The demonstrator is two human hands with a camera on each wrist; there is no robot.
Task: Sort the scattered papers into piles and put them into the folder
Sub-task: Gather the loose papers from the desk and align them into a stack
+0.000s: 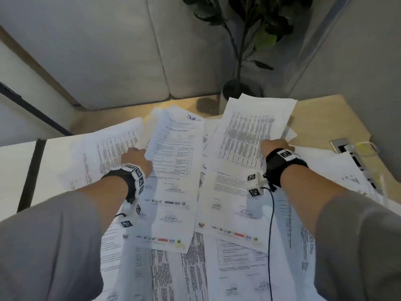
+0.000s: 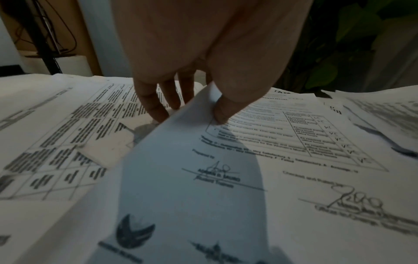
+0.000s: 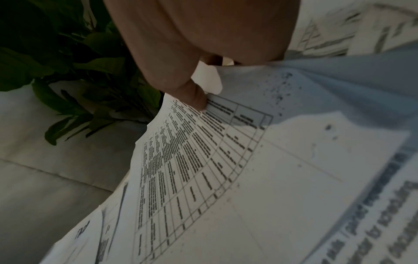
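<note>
While both hands worked among the scattered papers [image 1: 178, 224], the items stood as follows.

Item, left hand [image 1: 136, 159]: clasped on a form sheet [image 1: 175, 148] at its left edge, thumb on the printed face and fingers [image 2: 153, 105] underneath, the edge curled upward off the sheets below. That sheet carried a table with tick marks and signatures near its lower part.

Item, right hand [image 1: 274, 146]: pinching a table sheet [image 1: 249, 131], densely printed in columns, with the thumb [image 3: 196, 96] pressed on the grid; the sheet was raised and tilted toward the far side. How the other fingers lay behind it could not be made out, the wrist view being dark and blurred.

Item, scattered papers: loose white printed pages, overlapping at many angles and covering most of the wooden table [image 1: 321, 118], from the near edge to the far middle. Several bore logos and signatures along the bottom. No folder could be made out among them.

Item, wrist bands [image 1: 282, 164]: black, one on each wrist, with small white marker cubes and a thin black cable [image 1: 271, 224] trailing from the right one across the pages.

Item, potted plant [image 1: 245, 51]: dark-leaved, at the far side of the table, right of a pale cushioned seat back [image 1: 97, 51].

Item, socket panel [image 1: 345, 146]: set in the table at far right, beside the pages.
</note>
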